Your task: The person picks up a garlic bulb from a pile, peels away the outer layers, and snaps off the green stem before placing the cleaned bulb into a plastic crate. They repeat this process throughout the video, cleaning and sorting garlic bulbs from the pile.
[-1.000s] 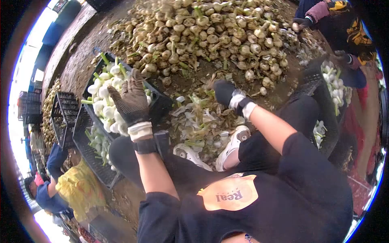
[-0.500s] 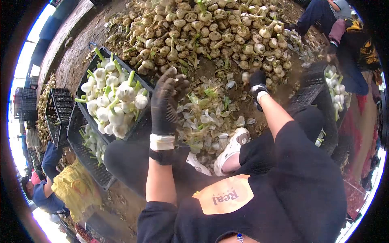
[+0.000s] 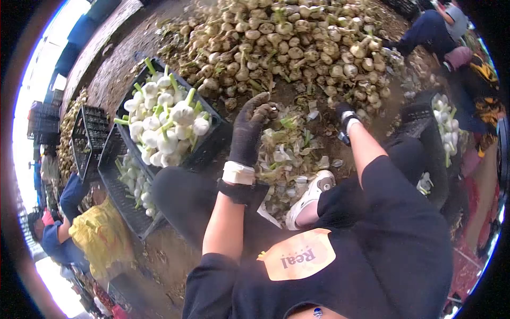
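My left hand (image 3: 252, 127), in a dark, soiled glove with a white cuff, is raised over loose garlic skins (image 3: 284, 151). Its fingers are loosely bent with gaps between them, and no bulb shows in it. A small pale spot shows at its fingertips; I cannot make out what it is. My right hand (image 3: 346, 116), also gloved, reaches down to the near edge of a heap of unpeeled garlic bulbs (image 3: 297, 42). Its fingers are blurred and partly hidden against the bulbs. A black crate (image 3: 212, 114) of cleaned white garlic (image 3: 167, 119) stands left of my left hand.
Another black crate (image 3: 119, 199) with white garlic sits below the full one. More white garlic (image 3: 446, 122) lies in a crate at my right. A white clog (image 3: 313, 199) is on my foot. Other people work at the upper right and lower left, beside a yellow sack (image 3: 101, 236).
The whole view has shifted, with the crates now farther right. My left hand has tilted rightward over the skins, fingers still bent. My right hand stays at the heap's edge.
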The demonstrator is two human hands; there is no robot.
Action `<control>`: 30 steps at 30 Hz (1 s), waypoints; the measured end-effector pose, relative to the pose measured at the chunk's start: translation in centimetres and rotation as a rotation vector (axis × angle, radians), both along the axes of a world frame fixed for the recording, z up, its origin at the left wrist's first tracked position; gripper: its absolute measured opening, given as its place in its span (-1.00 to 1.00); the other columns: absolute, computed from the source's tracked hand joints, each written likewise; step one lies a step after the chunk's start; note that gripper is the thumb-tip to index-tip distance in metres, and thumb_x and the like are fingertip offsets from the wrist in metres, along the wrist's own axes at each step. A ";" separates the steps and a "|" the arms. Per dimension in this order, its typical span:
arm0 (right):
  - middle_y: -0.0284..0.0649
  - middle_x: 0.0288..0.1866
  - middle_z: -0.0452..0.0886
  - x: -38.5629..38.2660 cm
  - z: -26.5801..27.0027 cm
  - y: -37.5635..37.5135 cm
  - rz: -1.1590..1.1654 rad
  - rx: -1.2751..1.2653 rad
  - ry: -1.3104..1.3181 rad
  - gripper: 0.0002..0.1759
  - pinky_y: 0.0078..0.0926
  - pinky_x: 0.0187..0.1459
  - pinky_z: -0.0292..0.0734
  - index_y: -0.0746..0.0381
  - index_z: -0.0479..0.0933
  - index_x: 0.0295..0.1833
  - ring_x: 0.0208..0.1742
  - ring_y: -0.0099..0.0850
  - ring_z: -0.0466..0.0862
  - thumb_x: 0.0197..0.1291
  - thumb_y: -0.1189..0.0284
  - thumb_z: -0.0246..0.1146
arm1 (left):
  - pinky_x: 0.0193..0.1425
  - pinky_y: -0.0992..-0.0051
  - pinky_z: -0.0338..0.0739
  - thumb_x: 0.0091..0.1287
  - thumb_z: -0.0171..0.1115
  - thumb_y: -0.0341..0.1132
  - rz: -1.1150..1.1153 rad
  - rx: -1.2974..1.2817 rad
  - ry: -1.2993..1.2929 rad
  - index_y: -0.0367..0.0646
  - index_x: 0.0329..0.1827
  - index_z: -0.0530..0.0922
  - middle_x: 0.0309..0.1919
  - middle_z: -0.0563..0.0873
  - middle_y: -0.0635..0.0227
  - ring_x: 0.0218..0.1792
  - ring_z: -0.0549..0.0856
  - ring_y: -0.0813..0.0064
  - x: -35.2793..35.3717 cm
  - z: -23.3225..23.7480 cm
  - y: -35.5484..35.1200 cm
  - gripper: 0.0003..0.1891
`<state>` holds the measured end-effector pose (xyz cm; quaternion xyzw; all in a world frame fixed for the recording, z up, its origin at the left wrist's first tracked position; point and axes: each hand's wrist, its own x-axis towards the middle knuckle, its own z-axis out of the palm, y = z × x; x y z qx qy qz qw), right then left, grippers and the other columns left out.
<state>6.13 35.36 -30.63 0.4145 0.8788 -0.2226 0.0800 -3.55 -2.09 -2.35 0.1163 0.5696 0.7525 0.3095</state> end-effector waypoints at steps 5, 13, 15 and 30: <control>0.08 -0.02 0.66 -0.4 -3.3 2.1 0.048 0.174 0.070 -0.45 -0.10 0.05 0.54 0.27 0.65 -0.07 0.02 0.02 0.64 0.18 -0.02 0.16 | 0.09 0.50 0.56 0.42 0.16 -0.16 -0.015 -0.021 0.104 -0.24 0.27 0.48 0.05 0.67 0.29 -0.02 0.65 0.50 0.1 -0.6 -0.9 -0.55; -0.22 0.01 0.71 -5.7 13.6 -11.1 0.426 -0.208 0.768 -0.71 -0.50 0.06 0.54 0.23 0.64 0.08 -0.03 -0.41 0.69 0.30 0.45 0.16 | 0.19 0.47 0.49 0.36 0.28 -0.25 -0.033 -0.302 0.150 -0.17 0.39 0.36 0.18 0.58 0.26 0.10 0.59 0.49 -0.2 -3.1 1.1 -0.44; -0.10 0.14 0.65 -7.0 21.1 -14.9 0.426 -0.328 0.931 -0.64 -0.48 0.12 0.51 0.31 0.57 0.15 0.05 -0.44 0.65 0.22 0.55 0.24 | 0.17 0.45 0.52 0.23 0.42 -0.29 0.123 -0.359 0.605 -0.16 0.47 0.22 0.17 0.59 0.12 0.09 0.62 0.36 -0.4 -5.7 2.4 -0.23; -0.14 -0.10 0.71 -1.9 31.1 -19.5 0.336 -0.570 0.962 -0.64 -0.38 -0.03 0.52 0.28 0.62 0.03 -0.12 -0.38 0.67 0.33 0.21 0.25 | 0.30 0.42 0.45 0.01 0.53 -0.52 0.146 -0.083 0.695 -0.17 0.40 0.33 0.21 0.53 0.21 0.21 0.54 0.37 1.9 1.9 3.6 -0.17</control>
